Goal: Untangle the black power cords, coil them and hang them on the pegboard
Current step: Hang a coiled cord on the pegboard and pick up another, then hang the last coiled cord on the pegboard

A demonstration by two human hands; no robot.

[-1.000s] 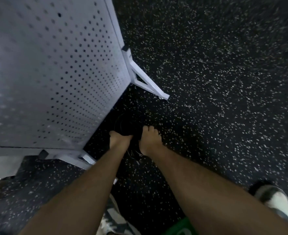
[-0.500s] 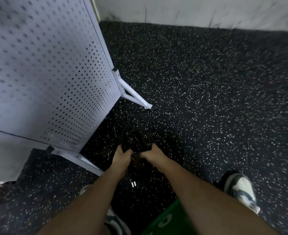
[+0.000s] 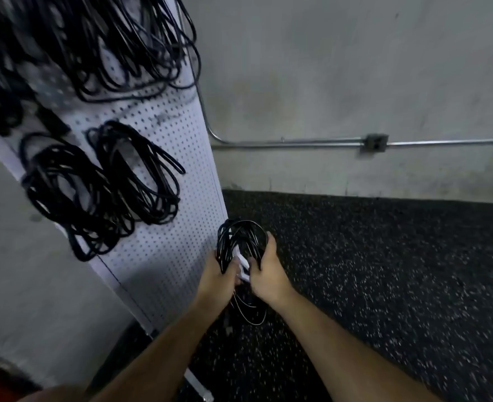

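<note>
**Q:** so where's the cord at?

**A:** lower middle of the frame. The coil of black cord is held in both hands, just beside the right edge of the white pegboard. The top of the loop stands up above the hands, and a thinner loop or two hangs down under them.

**Q:** hands actually gripping it, or just touching?

**A:** gripping. The left hand is wrapped round the left side of the bundle, and the right hand has its fingers curled over the right side. The two hands are close together, nearly touching. There's a small white bit showing between them, but it's too blurry to tell what it is.

**Q:** anything on the board?

**A:** yeah. Two hung coils sit side by side at middle left, overlapping a little. A big messy bunch of cords drapes across the upper left, with more dark stuff at the far left edge that I can't make out.

**Q:** and the rest of the room?

**A:** black speckled floor fills the lower right, with a grey concrete wall above it. A metal conduit runs along the wall into a small junction box.
</note>
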